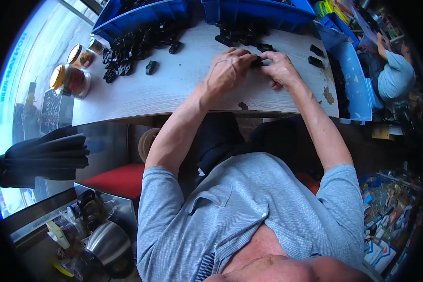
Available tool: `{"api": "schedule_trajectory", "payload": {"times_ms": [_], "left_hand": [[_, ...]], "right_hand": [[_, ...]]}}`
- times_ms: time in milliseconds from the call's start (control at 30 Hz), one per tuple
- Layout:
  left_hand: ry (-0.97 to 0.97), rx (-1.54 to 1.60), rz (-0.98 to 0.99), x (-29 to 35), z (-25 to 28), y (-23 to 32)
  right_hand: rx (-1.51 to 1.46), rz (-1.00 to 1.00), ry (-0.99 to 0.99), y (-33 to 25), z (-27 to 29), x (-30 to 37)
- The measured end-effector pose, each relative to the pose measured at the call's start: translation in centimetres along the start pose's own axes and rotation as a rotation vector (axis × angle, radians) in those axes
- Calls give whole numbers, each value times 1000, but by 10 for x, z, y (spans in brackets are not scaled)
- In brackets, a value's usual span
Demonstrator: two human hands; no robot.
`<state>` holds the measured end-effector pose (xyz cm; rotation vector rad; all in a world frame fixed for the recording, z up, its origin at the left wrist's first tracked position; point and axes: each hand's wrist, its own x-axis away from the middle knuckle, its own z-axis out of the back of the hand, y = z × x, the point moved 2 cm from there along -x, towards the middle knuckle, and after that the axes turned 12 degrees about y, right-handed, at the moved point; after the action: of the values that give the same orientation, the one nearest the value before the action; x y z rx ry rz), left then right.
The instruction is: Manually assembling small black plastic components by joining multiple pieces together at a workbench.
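Note:
Over the white worktop my two hands meet around a small black plastic part. My left hand is closed on one side of it, the fingertips curled. From the other side my right hand pinches it with thumb and forefinger. The part is mostly covered by fingers, so its exact shape is hidden. Just beyond my hands lies a heap of similar black parts. A larger pile of black pieces spreads to the left, with one single piece apart from it.
Blue bins line the back edge, and another blue bin stands at the right. Two black pieces lie near the right edge. Jars stand at the left. A co-worker sits at far right. A metal kettle is at lower left.

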<state>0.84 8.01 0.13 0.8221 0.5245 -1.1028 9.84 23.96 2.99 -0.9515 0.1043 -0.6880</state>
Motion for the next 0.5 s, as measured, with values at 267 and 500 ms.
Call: {"api": "schedule_trajectory", "payload": {"times_ms": [267,500], "left_hand": [[-2,109,41,1,-5,0],[-96,-9,-67,8,-10,6]], "right_hand": [[-52,12,2,4,1,-1],[-63,11,10,6,-1,0]]}}
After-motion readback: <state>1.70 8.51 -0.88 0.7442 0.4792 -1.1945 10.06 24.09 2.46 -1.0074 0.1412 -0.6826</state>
